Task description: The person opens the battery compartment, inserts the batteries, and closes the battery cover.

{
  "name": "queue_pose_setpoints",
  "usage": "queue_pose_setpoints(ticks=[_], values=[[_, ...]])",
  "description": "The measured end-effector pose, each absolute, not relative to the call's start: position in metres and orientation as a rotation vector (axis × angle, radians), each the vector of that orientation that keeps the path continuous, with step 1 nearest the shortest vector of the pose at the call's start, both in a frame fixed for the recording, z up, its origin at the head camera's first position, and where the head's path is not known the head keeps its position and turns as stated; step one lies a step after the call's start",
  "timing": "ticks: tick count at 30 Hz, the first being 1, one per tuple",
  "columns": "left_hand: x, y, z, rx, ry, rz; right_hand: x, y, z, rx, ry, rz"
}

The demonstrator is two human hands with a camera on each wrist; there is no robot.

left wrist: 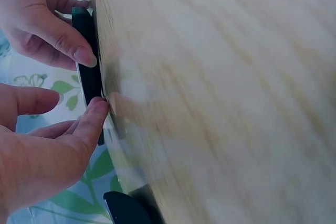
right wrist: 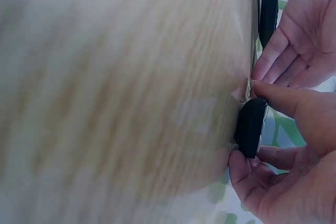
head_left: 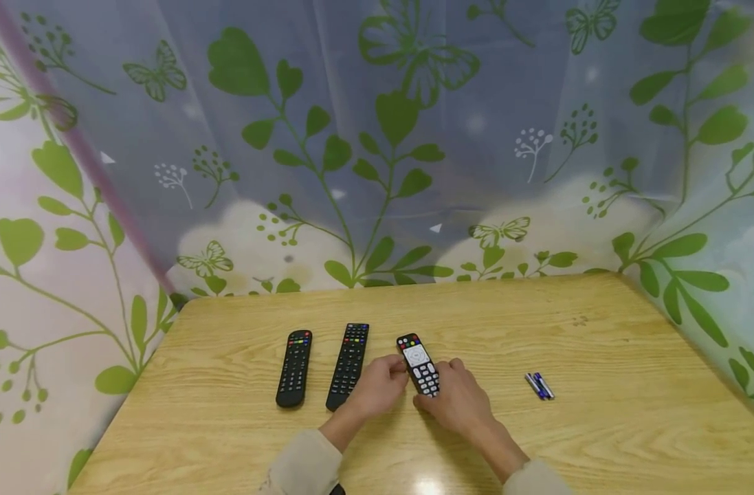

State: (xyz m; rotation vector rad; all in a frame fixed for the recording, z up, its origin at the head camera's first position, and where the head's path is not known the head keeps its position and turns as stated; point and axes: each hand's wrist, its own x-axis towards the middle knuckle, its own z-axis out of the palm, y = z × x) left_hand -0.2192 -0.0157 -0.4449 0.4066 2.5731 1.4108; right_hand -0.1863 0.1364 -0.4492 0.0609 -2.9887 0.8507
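Rt. remote (head_left: 420, 366): blk body, wht pad & keys, red/yel/blue btns up top
Mid. remote (head_left: 350, 363): blk, multicol. btn row, blue btn top R
Left remote (head_left: 294, 370): blk, multicol. btn row, red btn top R
Batteries (head_left: 544, 386): blue & silver
Table (head_left: 216, 426): lt. yel-brn woodgrain
Backdrop (head_left: 185, 130): grey-blue over off-wht, grn leaf/butterfly print
Sleeves (head_left: 305, 464): beige

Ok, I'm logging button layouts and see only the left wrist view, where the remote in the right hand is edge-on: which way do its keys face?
Observer: Up; the head view shows white keys on that remote.
Operator: Any coloured ones?
Observer: Yes, red and blue among them, at its far end.
Operator: One more dark end shows low in my picture. Is there another remote beyond that?
Observer: Yes, a third remote lies leftmost on the table.
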Motion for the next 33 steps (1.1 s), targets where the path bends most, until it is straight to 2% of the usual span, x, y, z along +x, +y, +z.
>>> queue_pose_setpoints(ticks=[10, 21, 27, 33], values=[[-0.221, -0.011, -0.448, 0.417, 2.628, 1.415, -0.187, 0.136, -0.450, 0.091, -2.945, 0.842], [-0.221, -0.003, -0.452, 0.418, 2.507, 1.622, -0.187, 0.139, -0.451, 0.060, -2.921, 0.944], [-0.219, -0.001, -0.449, 0.324, 2.450, 1.750, -0.188, 0.141, -0.450, 0.061, -2.883, 0.974], [-0.220, 0.001, -0.444, 0.153, 2.168, 2.077, -0.186, 0.140, -0.447, 0.085, -2.797, 0.947]])
